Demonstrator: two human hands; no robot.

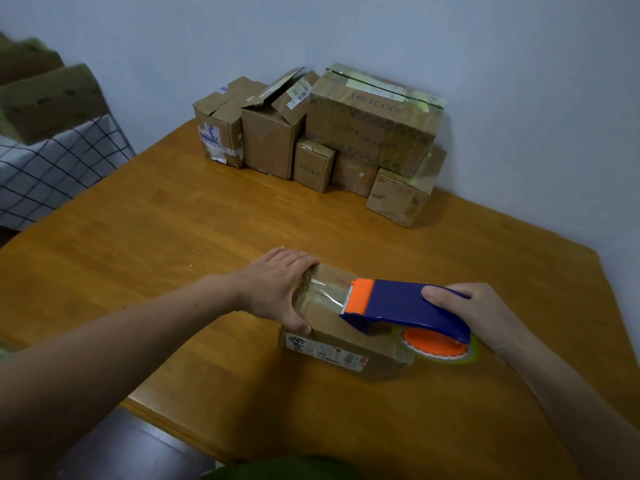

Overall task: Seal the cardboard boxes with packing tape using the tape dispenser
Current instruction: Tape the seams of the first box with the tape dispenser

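Note:
A small cardboard box (332, 336) lies on the wooden table (173, 237) in front of me. My left hand (277, 285) grips its left end, fingers over the far edge and thumb on the near side. A strip of clear tape (325, 289) runs along the box's top seam. My right hand (478, 313) holds a blue tape dispenser (405, 306) with an orange cutter head and an orange roll hub. The dispenser lies on top of the box, its cutter end pointing left at the tape.
Several cardboard boxes (370, 123) are stacked at the table's far side against the wall, one with open flaps. More boxes (48, 98) rest on a checked cloth at the left. The table's near edge is close to my body.

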